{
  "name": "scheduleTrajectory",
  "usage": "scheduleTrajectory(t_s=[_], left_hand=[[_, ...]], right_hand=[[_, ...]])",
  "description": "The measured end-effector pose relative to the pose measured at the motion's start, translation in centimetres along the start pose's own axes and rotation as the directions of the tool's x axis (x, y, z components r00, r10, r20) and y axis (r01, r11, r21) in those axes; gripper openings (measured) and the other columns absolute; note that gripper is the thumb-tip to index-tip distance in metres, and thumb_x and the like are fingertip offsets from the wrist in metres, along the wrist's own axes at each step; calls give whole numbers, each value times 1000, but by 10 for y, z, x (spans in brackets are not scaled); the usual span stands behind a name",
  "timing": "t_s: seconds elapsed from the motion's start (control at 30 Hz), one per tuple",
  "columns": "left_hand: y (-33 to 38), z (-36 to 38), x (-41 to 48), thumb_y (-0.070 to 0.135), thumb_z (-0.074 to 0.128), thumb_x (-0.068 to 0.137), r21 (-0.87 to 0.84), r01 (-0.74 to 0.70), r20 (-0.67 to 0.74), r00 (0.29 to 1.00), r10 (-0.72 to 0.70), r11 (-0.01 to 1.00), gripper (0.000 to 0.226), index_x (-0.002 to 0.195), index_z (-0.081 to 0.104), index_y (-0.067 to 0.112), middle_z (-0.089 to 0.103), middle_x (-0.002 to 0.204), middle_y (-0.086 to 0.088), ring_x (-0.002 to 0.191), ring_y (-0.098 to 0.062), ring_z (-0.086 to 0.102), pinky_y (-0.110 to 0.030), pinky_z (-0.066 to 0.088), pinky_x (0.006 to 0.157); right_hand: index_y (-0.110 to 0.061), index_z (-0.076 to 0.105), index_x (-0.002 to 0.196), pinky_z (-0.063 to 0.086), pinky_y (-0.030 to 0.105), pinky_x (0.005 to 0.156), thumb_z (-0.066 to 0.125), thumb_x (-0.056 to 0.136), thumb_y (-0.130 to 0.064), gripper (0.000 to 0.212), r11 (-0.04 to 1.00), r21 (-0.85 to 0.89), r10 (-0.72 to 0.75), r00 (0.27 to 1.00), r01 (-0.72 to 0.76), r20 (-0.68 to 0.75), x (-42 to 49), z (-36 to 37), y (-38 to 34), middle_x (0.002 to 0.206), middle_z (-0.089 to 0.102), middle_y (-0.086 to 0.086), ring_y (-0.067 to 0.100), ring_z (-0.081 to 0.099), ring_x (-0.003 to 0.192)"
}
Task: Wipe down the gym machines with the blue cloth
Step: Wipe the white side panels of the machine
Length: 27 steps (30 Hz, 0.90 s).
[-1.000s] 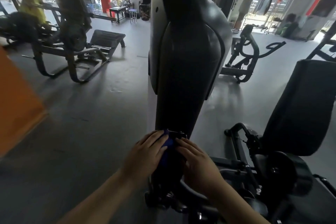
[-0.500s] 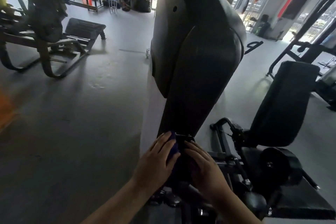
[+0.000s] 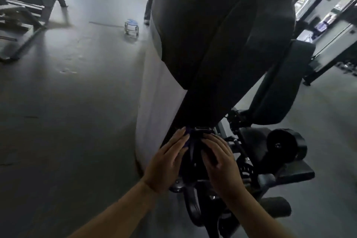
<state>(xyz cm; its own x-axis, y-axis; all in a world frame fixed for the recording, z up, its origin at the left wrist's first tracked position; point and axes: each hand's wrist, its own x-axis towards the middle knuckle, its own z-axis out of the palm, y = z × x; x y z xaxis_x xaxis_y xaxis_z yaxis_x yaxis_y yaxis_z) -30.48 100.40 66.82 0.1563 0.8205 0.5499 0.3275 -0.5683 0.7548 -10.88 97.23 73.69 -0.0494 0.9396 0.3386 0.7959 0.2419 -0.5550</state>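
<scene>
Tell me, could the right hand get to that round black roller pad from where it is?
Probably yes. The roller pad sits just right of the right hand, at about the same height. Only thin black frame rods stand between them, and the space above those looks free.

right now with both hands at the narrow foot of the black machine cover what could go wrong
1. Only a small fold of the blue cloth shows beside the left hand; it may slip, leaving bare fingers rubbing the black machine cover.
2. The right hand rests under the dark metal bracket, so a finger could catch on its edge.
</scene>
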Motion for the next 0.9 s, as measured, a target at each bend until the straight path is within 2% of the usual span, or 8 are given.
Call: scheduleTrajectory(t_s=[0.13, 0.2, 0.3, 0.4, 0.53, 0.6, 0.73, 0.9], left_hand=[[-25, 13, -22, 6, 69, 105, -93, 159, 70, 986, -153, 983, 65, 165, 45, 14, 37, 175, 4, 159, -21, 42, -57, 44, 124], [-17, 12, -23, 21, 57, 111, -103, 175, 55, 984, -170, 979, 54, 164, 48, 14, 40, 174, 3, 159, -17, 41, -50, 42, 126], [-7, 12, -25, 12, 62, 111, -95, 160, 48, 987, -156, 983, 55, 164, 48, 13, 39, 174, 5, 160, -9, 37, -32, 36, 130], [-27, 9, -30, 6, 73, 103, -70, 205, 96, 976, -198, 976, 71, 167, 43, 17, 33, 176, 10, 161, -4, 33, -39, 40, 128], [-4, 4, -12, 11, 62, 109, 13, -111, -21, 994, 112, 994, 54, 161, 48, 7, 46, 169, -10, 159, -17, 40, -36, 41, 127], [-3, 2, 5, 1, 65, 105, 96, -266, -21, 963, 269, 959, 62, 162, 42, 5, 44, 170, -14, 161, -23, 38, -36, 37, 130], [-65, 17, 11, -10, 79, 92, 197, -205, 32, 979, 203, 959, 101, 172, 22, 14, 25, 179, -9, 164, -27, 31, -45, 40, 128], [-79, 30, -3, -6, 78, 96, 139, -81, 19, 997, 79, 987, 104, 175, 12, 12, 7, 184, -4, 167, -26, 23, -50, 42, 126]], right_hand=[[-20, 68, 143, 42, 46, 125, 67, 105, -27, 38, 996, 10, 83, 996, -83, -18, -5, 5, -10, 154, 57, -15, 13, 45, 153], [-20, 67, 143, 41, 47, 126, 65, 106, -29, 39, 995, 16, 103, 994, -103, -23, -5, 8, -15, 154, 56, -15, 13, 45, 153], [-21, 66, 144, 40, 46, 127, 64, 106, -26, 39, 990, 7, 141, 990, -141, -31, -5, 11, -19, 153, 55, -17, 12, 43, 153], [-23, 64, 145, 39, 45, 127, 64, 107, -26, 38, 985, 0, 172, 984, -172, -51, -6, 14, -26, 152, 55, -19, 10, 44, 151], [-22, 62, 146, 41, 50, 125, 60, 108, -35, 40, 992, -15, 124, 991, -125, -57, -5, 17, -23, 153, 56, -15, 13, 45, 151], [-21, 62, 147, 40, 52, 126, 62, 109, -32, 40, 993, -28, 115, 992, -117, -57, -6, 18, -21, 155, 56, -13, 14, 45, 152], [-25, 62, 145, 40, 53, 125, 64, 106, -32, 40, 987, -52, 148, 985, -153, -86, -6, 20, -22, 153, 56, -16, 14, 45, 152], [-25, 61, 146, 40, 54, 125, 62, 109, -39, 40, 983, -92, 152, 983, -161, -98, -8, 24, -19, 155, 54, -15, 15, 42, 155]])
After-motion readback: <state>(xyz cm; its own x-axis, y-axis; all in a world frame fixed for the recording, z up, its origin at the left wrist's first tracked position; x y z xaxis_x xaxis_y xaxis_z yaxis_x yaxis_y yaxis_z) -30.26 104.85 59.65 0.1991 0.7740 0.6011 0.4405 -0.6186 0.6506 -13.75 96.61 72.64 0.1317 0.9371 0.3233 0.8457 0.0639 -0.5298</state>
